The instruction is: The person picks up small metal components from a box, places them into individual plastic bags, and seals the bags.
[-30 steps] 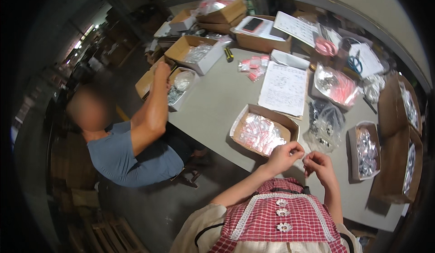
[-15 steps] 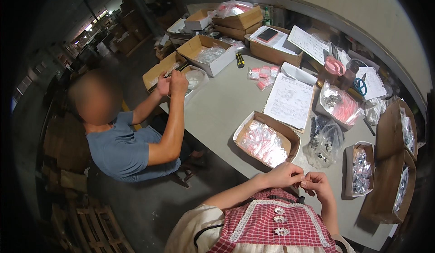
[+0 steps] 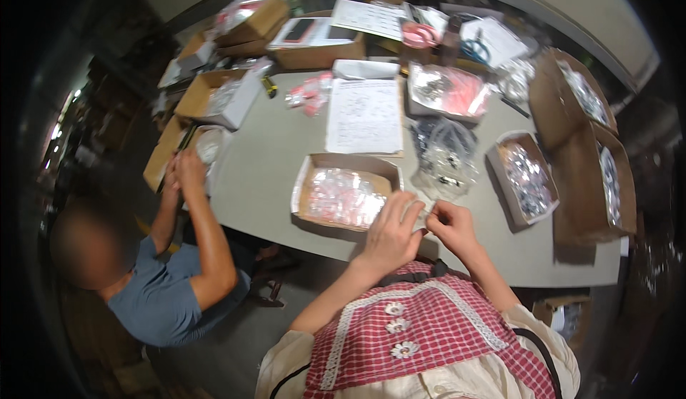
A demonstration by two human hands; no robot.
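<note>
Close together in front of my apron, both hands are up at the table's near edge. My left hand [image 3: 393, 233] has its fingers bent toward the thumb, next to a cardboard box [image 3: 296, 197] of small clear and pink bags [image 3: 343, 195]. My right hand [image 3: 453, 226] pinches with thumb and forefinger, just beside the left fingertips. Whatever sits between the fingers is too small to make out. Beyond the right hand lies a clear plastic bag [image 3: 457, 157] with small black parts in it.
A clipboard of papers [image 3: 363, 117] lies behind the box. To the right stand a small box [image 3: 498, 165] of silvery packets and taller brown cartons [image 3: 575, 177]. Pink bags [image 3: 309, 93] lie farther back. At the left, a co-worker in a blue shirt [image 3: 168, 295] reaches into boxes.
My view has swung right, so the table and co-worker sit farther left. My hands have come slightly apart, and the left fingers are more extended. The co-worker's hands have lowered toward the boxes.
</note>
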